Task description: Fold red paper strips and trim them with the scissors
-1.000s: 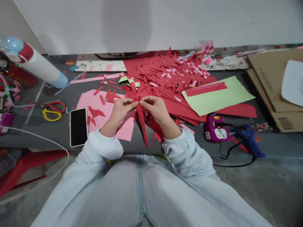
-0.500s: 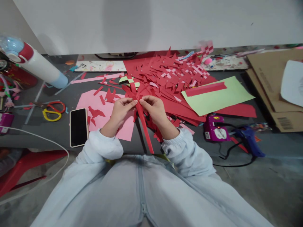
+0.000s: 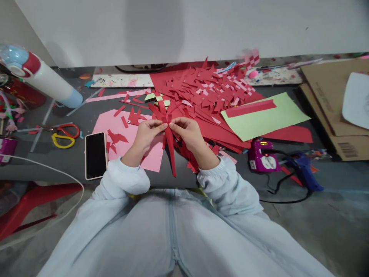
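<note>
Between my two hands is a folded red paper strip (image 3: 170, 150), its long tail hanging toward me. My left hand (image 3: 148, 136) pinches its left side with thumb and fingertips. On the right side, my right hand (image 3: 188, 134) pinches it the same way, the thumbs nearly meeting. Behind them spreads a big heap of red paper pieces (image 3: 198, 86), some woven with pink in checks. Under my left wrist lies a pink paper sheet (image 3: 100, 123) with red scraps on it, among them a red cutout with an eye (image 3: 134, 117).
Left are a smartphone (image 3: 96, 156), scissors (image 3: 65, 140) with red and yellow handles, and a white bottle (image 3: 54, 82). To the right lie a light green sheet (image 3: 253, 123), a purple power box (image 3: 263, 158), a blue glue gun (image 3: 307, 173) and cardboard (image 3: 325, 92).
The red strip's hanging tail has swung left and its tip sits farther from my body. Both hands keep their pinch in nearly the same spot.
</note>
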Tool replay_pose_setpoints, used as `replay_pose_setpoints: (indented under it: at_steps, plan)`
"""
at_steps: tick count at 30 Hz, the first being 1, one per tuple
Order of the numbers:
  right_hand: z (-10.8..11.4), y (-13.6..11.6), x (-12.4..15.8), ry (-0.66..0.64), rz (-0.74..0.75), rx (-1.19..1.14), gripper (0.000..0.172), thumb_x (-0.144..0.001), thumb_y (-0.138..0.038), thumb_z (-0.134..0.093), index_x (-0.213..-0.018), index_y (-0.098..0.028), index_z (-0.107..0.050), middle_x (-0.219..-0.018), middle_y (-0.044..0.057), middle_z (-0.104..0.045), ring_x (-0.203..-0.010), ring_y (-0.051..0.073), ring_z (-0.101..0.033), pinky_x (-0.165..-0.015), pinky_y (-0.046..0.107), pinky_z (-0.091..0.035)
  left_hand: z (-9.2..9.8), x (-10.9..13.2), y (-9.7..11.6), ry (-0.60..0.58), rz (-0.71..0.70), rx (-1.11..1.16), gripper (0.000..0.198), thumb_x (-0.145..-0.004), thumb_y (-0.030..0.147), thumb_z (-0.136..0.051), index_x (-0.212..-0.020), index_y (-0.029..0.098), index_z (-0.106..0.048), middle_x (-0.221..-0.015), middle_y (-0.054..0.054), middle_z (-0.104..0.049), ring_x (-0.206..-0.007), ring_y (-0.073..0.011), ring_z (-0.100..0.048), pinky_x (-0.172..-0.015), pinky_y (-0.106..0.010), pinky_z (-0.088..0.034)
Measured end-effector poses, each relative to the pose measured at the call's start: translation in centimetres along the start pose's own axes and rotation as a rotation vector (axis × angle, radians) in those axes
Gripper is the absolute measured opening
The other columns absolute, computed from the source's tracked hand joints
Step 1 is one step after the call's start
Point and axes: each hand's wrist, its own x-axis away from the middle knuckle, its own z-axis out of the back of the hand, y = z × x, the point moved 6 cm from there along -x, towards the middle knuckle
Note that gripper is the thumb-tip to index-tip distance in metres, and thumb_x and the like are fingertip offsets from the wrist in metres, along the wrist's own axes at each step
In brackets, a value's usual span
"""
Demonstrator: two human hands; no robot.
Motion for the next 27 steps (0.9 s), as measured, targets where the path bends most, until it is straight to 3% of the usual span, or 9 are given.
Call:
replay_pose_setpoints:
  at_steps: [6,10,18,27]
  plan:
    - [-0.31,0.05,0.19,0.029,0.034,-0.067,0.037,-0.063,-0.048,-0.081,-0.074,-0.018,-0.062,-0.063,-0.004,-0.056,-0.056,0.007,-0.049,-0.054,0.022,-0.042,0.02,-0.19,0.09,0.013,-0.049,0.052,0.031,-0.054,0.032,-0.089,-0.066,0.014,-0.067,-0.063,0.002,-0.064,-0.061,-0.0089,-0.061,-0.064,-0.023,-0.051]
    - [-0.29,-0.20,0.20,0.035,0.036,-0.077,0.037,-0.062,-0.048,-0.081,-0.074,-0.018,-0.062,-0.061,-0.005,-0.055,-0.055,0.007,-0.049,-0.053,0.022,-0.042,-0.03,-0.17,-0.08,-0.011,0.011,0.045,0.032,-0.054,0.032,-0.090,-0.066,0.013,-0.067,-0.063,0.002,-0.063,-0.060,-0.0091,-0.061,-0.065,-0.025,-0.053]
    - [-0.12,-0.15,0.13,-0.010,-0.029,-0.026,0.039,-0.060,-0.050,-0.082,-0.073,-0.017,-0.066,-0.056,-0.005,-0.055,-0.046,0.004,-0.038,-0.044,0.021,-0.030,0.29,-0.29,-0.22,-0.025,0.016,0.003,0.030,-0.056,0.032,-0.089,-0.065,0.014,-0.066,-0.062,0.003,-0.062,-0.058,-0.0088,-0.059,-0.062,-0.026,-0.053]
    - [-0.41,-0.05,0.29,0.034,0.011,-0.081,0.040,-0.059,-0.050,-0.082,-0.073,-0.018,-0.063,-0.058,-0.005,-0.054,-0.052,0.007,-0.047,-0.051,0.022,-0.040,0.11,-0.30,0.09,0.023,-0.053,0.038,0.029,-0.054,0.030,-0.090,-0.065,0.014,-0.069,-0.063,0.002,-0.065,-0.060,-0.0083,-0.061,-0.065,-0.023,-0.052]
